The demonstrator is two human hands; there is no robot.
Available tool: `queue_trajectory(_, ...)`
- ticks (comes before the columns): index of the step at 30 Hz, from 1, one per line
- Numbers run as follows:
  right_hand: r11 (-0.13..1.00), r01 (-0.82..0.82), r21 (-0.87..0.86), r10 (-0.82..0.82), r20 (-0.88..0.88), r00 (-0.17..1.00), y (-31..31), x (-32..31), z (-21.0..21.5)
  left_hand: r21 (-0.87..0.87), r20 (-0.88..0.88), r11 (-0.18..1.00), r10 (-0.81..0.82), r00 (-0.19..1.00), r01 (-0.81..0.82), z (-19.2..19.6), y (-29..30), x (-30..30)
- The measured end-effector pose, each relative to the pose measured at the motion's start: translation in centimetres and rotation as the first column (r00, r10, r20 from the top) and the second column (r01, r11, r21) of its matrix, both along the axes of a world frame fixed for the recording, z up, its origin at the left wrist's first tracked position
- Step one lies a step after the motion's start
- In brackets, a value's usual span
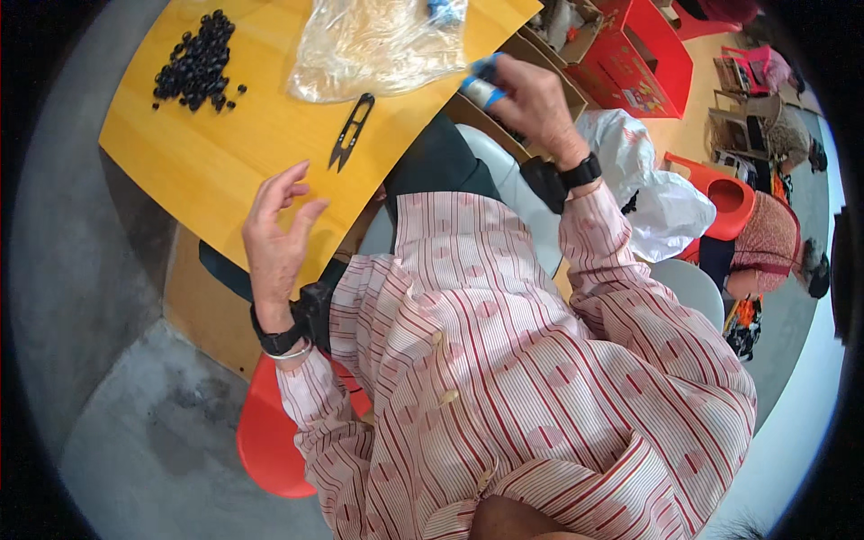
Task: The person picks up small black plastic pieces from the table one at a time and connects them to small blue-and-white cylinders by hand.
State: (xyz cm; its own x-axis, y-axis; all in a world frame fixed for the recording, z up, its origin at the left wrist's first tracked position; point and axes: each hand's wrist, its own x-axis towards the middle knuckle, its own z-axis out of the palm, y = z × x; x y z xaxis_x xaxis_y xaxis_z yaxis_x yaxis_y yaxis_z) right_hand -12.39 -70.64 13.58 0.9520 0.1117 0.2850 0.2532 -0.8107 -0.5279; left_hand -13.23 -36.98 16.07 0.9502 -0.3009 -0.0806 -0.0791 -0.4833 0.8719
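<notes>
Yellow wooden table [216, 153] under left hand [274, 234], fingers spread, holding nothing, near black thread snips [351, 132]. Right hand [531, 103] closed around small white-blue object [483, 85] past table edge. Pile of black beads [196, 65] and clear plastic bag [378, 45] further away.

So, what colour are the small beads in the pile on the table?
The beads are black, lying heaped on the yellow wooden table; the head view shows them.
</notes>
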Motion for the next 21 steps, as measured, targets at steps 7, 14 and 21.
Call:
queue_trajectory(7,0.911,0.349,-0.221,-0.382,-0.129,0.915,-11.2,-0.7,-6.6,-0.070,-0.051,0.989,0.123,0.991,-0.126,-3.0,2.7,2.7)
queue_trajectory(14,0.833,0.504,-0.230,-0.549,-0.227,0.804,-14.0,-1.5,-9.9,-0.034,0.058,0.921,0.390,0.919,-0.388,-3.4,2.8,5.9)
queue_trajectory(21,0.919,0.365,-0.150,-0.389,-0.179,0.904,-11.4,-3.0,-9.2,0.167,0.222,0.856,0.451,0.865,-0.489,-4.7,3.0,10.0)
